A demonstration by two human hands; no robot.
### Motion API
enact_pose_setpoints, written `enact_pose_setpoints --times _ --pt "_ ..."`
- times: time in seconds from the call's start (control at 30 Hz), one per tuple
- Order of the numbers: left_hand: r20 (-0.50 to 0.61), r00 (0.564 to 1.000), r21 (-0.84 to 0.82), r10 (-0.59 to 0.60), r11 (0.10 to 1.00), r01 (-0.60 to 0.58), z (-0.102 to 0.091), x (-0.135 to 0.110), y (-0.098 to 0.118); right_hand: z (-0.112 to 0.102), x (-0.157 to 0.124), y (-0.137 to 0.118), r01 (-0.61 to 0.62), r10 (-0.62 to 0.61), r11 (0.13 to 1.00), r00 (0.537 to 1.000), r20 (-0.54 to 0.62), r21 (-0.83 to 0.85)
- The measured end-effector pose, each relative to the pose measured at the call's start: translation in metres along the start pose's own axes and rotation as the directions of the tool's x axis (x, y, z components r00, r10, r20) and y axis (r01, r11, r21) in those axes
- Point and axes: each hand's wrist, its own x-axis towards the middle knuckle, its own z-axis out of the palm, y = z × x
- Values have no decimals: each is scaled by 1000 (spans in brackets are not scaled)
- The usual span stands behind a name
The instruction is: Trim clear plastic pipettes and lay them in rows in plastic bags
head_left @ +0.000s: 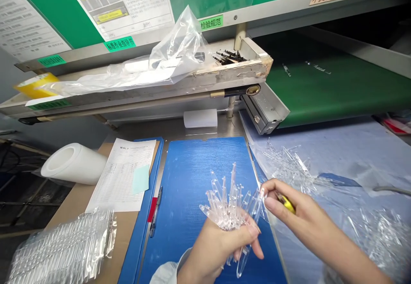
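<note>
Clear plastic parts (229,202) are clamped in left hand (213,249); right hand (303,211) is closed on yellow tool (287,203); a slip may drop them.

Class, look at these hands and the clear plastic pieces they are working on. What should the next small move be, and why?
Probably the right hand should draw the long clear plastic piece out of the bunch gripped in the left hand. Its upper end already reaches the right fingertips, and it sits at the edge of the bunch, though the yellow-handled tool stays pinched in that same hand.
</note>
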Motion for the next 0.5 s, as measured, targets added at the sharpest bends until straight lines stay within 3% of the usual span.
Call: enact_pose_setpoints --times 0.1,0.23,0.5 --pt "-113 992 1 49 999 -49 4 1 0 16 -13 3 10 -15 999 991 -131 -35" --pt "-181 980 51 86 996 -78 4 -1 2 30 -30 1 107 -115 987 992 -58 -120" --pt "-88 987 167 136 979 -120 1 -6 4 32 -26 -4 157 -171 969 984 -58 -188"
